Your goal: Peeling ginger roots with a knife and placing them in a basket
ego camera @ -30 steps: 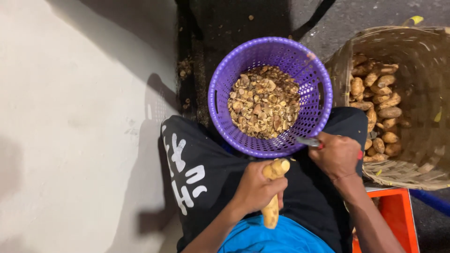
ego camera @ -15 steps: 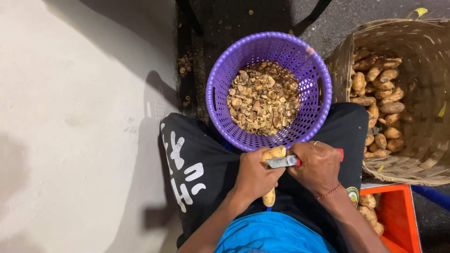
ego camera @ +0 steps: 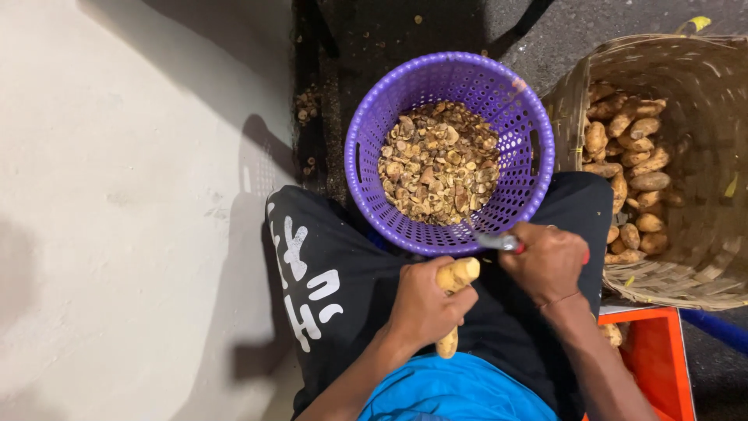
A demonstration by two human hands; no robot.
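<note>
Outdoor street-side food-prep spot: asphalt ground [ego camera: 436, 23], woven basket [ego camera: 701, 257] of tubers [ego camera: 631, 156].

Single head-worn view, aimed straight down from above the lap, fairly close. Near edge filled by forearms and dark trousers; purple basket [ego camera: 449, 152] at centre, just beyond the knees. Pale floor [ego camera: 132, 195] across the left, woven basket [ego camera: 701, 257] cut off at the right edge, dark pavement at the far side.

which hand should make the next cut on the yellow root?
Right, probably. The right hand already holds the knife, blade beside the root's cut tip. The left hand is wrapped around the yellow root, steadying it over the lap near the purple basket.
</note>
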